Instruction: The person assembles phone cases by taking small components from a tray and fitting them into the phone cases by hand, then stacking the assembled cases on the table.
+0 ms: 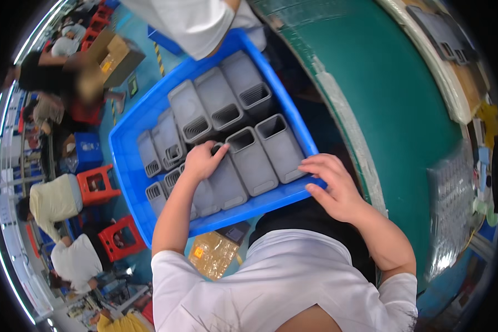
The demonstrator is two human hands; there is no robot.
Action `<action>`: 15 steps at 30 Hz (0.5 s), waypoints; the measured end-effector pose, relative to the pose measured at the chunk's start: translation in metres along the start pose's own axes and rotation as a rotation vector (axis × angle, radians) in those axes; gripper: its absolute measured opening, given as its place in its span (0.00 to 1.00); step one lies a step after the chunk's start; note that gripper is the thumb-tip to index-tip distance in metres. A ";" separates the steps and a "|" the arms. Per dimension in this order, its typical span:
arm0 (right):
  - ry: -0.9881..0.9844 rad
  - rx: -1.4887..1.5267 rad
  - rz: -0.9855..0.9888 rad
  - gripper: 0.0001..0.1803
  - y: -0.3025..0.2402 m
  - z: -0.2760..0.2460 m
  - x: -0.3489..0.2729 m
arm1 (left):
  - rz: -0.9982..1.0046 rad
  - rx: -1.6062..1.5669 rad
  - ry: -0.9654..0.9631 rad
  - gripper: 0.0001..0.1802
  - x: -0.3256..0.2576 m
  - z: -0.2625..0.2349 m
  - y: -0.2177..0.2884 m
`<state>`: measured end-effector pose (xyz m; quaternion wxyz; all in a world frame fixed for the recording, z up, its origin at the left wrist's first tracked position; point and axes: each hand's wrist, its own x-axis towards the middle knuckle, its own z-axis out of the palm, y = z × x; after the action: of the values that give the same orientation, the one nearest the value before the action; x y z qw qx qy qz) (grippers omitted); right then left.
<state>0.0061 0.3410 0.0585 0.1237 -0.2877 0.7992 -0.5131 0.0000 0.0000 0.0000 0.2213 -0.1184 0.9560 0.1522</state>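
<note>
The left hand [201, 160] pinches the rim of a grey casing [218, 180] inside the blue crate [128, 160]. The right hand [333, 185] clamps the crate's near edge, fingers spread.

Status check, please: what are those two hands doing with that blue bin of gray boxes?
Left hand gripping a gray box in the blue bin. Right hand holding the bin's near rim. Nothing in the way.

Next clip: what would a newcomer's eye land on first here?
The bright blue crate at centre, packed with grey rectangular open-ended housings. The left hand grips one housing inside it, while the right hand holds the crate's near rim. A curved green table fills the right side.
</note>
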 end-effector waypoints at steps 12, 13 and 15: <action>-0.112 -0.010 -0.021 0.17 -0.010 -0.016 0.000 | 0.613 0.146 0.450 0.20 -0.050 -0.032 0.077; -0.144 -0.068 -0.044 0.18 -0.017 -0.036 0.002 | 0.737 0.051 0.481 0.16 -0.047 -0.045 0.105; -0.112 -0.194 -0.074 0.18 -0.024 -0.077 0.005 | 1.009 -0.019 0.505 0.13 -0.032 -0.060 0.165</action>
<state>-0.0277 0.3883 0.1140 0.1208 -0.3557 0.8257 -0.4208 -0.0441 0.1370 0.1055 -0.1157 0.3187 0.9160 0.2146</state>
